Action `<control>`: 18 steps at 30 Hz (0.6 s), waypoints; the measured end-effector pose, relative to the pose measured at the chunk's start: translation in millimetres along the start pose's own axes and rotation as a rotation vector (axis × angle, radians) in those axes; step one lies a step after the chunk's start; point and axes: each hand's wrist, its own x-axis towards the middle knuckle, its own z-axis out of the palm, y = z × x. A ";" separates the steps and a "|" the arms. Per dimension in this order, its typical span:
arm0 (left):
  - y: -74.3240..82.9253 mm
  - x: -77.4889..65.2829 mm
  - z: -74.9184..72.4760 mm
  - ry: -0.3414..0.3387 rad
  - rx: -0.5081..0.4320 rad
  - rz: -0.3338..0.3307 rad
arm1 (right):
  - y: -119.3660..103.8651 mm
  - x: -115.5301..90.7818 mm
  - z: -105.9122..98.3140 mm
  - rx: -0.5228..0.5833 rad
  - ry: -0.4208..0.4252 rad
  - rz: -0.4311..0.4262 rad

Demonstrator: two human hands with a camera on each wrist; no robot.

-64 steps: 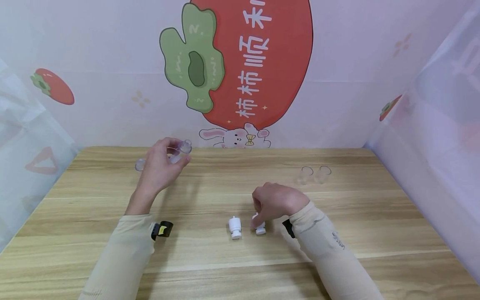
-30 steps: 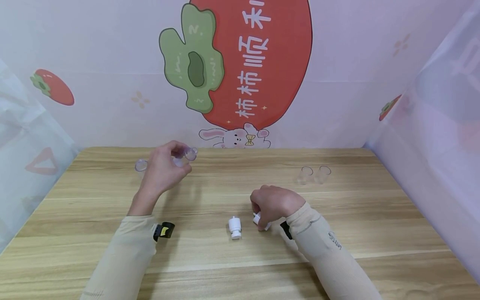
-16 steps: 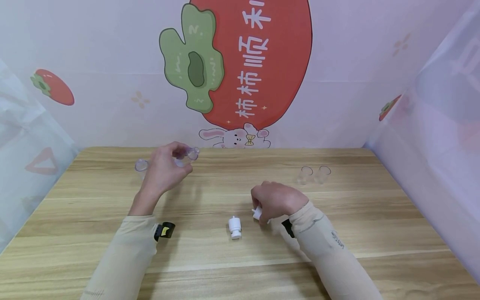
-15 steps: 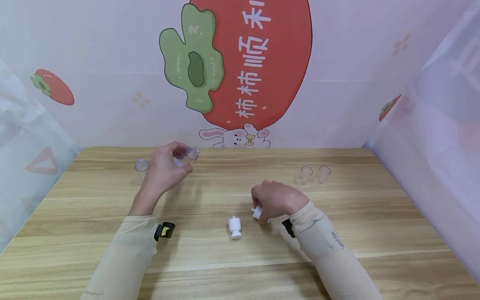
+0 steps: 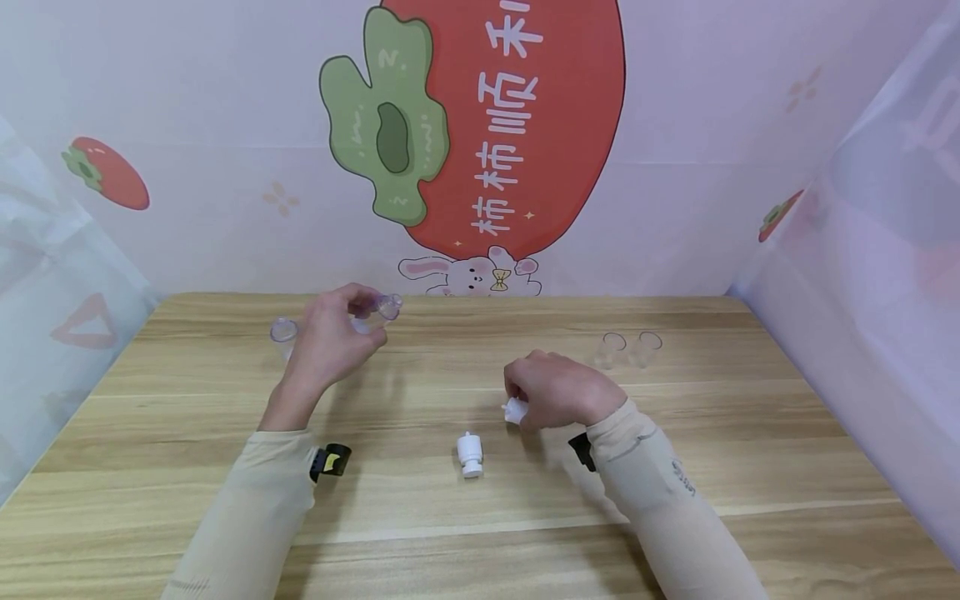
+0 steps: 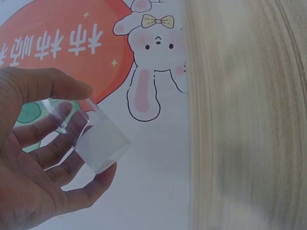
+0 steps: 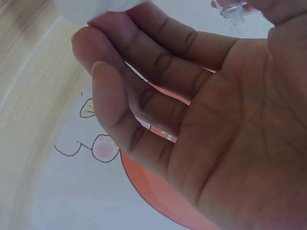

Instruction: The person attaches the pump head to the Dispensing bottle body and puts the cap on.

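My left hand (image 5: 333,337) grips a small clear bottle (image 6: 103,143) above the table's far left part. Its threaded neck (image 7: 233,14) shows in the right wrist view. Thumb and fingers curl round the bottle's sides. Right of centre, my right hand (image 5: 562,387) pinches a white pump top (image 5: 514,411) just above the table, nozzle end pointing left. My fingers hide much of this pump top; in the right wrist view only a blurred white part appears. A second white pump top (image 5: 470,456) lies on the table between my arms.
Another clear bottle (image 5: 284,331) stands behind my left wrist, partly covered by it. Two clear cup-like covers (image 5: 609,352) stand at the right rear of the wooden table (image 5: 420,533). A printed cloth backdrop (image 5: 690,225) rises along the table's back edge.
My right hand has picked the pump top up from the table, turned it sideways and moved it slightly away from me. My left hand has tipped the bottle a little to the right.
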 end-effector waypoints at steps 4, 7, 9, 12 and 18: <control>1.4 -0.3 0.2 -0.010 -0.003 -0.005 | 2.3 -0.9 -0.9 -0.007 0.029 -0.029; 2.5 -0.4 0.5 -0.013 0.000 -0.003 | 2.6 -1.0 -1.8 -0.006 0.046 -0.039; 3.0 -0.5 0.8 -0.013 0.003 0.002 | 2.5 -1.0 -2.6 -0.003 0.051 -0.038; 3.9 -0.8 1.1 -0.014 0.004 0.011 | 2.7 -1.2 -3.5 0.008 0.058 -0.039; 5.2 -1.7 2.0 -0.024 0.006 0.027 | 3.2 -2.6 -5.4 0.020 0.087 -0.074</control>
